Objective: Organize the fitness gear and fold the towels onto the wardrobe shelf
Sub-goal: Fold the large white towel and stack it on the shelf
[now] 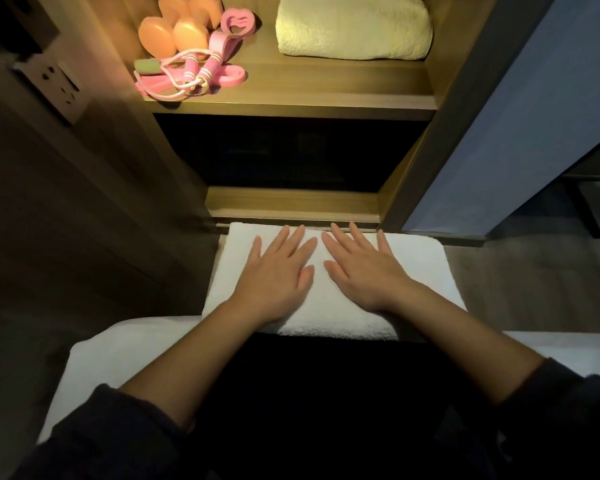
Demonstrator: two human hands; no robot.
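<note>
The white towel (pixel 420 268) under your hands is soft and light, I judge, and thick, because it is folded in several layers. It will not slip, but it is limp: if you lift it by one corner, the layers will probably fall open. It is better to take it at its two short sides, fingers under and thumbs on top, or to slide both palms under it and carry it flat.

At this moment you grip nothing. Your left hand (pixel 278 271) and your right hand (pixel 364 271) lie flat on top of the towel, side by side near its middle, fingers straight and a little spread, pointing to the wardrobe. No finger curls around the cloth. The towel reaches out past both hands, more on the right, so its edges are free to take.

The towel lies low in front of you, just before the wardrobe's bottom edge; what carries it I cannot tell. The lit shelf (pixel 326 91) is above, well apart, with a folded cream towel (pixel 354 27) at the right and dumbbells (pixel 174 29) and a jump rope (pixel 191 74) at the left.
</note>
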